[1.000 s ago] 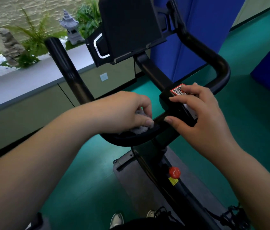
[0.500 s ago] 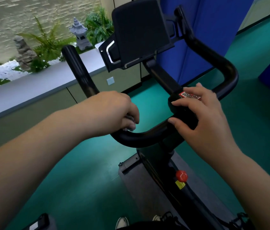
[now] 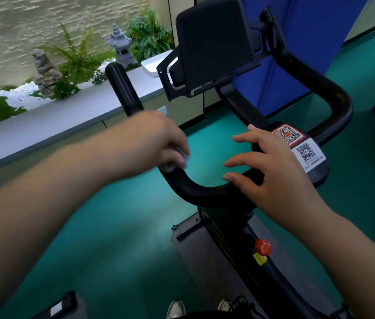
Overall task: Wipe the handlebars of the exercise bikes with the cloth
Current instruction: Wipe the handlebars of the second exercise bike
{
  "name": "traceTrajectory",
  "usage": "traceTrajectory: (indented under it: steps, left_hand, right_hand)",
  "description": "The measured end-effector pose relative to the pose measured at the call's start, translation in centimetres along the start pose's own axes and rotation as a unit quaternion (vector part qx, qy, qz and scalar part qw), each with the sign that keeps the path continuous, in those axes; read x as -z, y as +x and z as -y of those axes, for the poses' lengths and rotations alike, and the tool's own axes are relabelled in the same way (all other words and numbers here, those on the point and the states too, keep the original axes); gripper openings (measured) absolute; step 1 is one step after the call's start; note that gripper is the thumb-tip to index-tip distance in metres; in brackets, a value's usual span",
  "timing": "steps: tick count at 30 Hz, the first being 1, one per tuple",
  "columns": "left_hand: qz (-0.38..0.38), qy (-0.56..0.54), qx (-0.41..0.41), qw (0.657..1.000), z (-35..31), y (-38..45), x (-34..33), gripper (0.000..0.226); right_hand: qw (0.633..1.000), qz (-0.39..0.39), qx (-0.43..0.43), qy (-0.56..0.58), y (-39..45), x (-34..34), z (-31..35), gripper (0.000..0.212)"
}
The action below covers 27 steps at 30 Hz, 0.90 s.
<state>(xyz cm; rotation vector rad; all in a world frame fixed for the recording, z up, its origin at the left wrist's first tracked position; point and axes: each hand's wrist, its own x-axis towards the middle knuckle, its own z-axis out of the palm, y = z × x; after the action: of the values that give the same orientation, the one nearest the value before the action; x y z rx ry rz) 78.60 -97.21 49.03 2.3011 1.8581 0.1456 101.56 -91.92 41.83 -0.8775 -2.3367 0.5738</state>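
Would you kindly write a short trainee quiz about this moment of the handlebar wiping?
1. Which hand holds the cloth?
2. True or false: the right hand is clenched in a fist.
3. What colour is the knob on the bike frame below the handlebar: A green, B red, C white?

Key
1. The left hand, on the handlebar's left side.
2. False; its fingers are spread, resting on the bar's middle.
3. B.
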Motion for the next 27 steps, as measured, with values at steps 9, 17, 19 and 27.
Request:
traceTrajectory:
  steps: [9, 17, 19, 27]
  left_hand:
    - [-0.09, 0.014, -0.012, 0.996, 3.8, -0.3, 1.0, 0.012]
    - [-0.201, -0.036, 0.004, 0.979, 5.0, -0.9, -0.6, 0.014]
    - [-0.206, 0.028, -0.012, 0.978, 6.7, -0.3, 0.0, 0.014]
    - [-0.309, 0.062, 0.049, 0.948, 6.4, 0.2, -2.1, 0.013]
  right_hand:
    - [0.998, 0.029, -0.034, 0.036, 0.7, -0.9, 0.6, 0.023]
    - [0.999, 0.022, -0.044, 0.021, 0.9, -1.2, 0.6, 0.015]
    - [0.999, 0.02, -0.045, 0.017, 1.0, -1.2, 0.7, 0.015]
    - [0.998, 0.033, -0.055, 0.0, 1.2, -1.2, 1.1, 0.013]
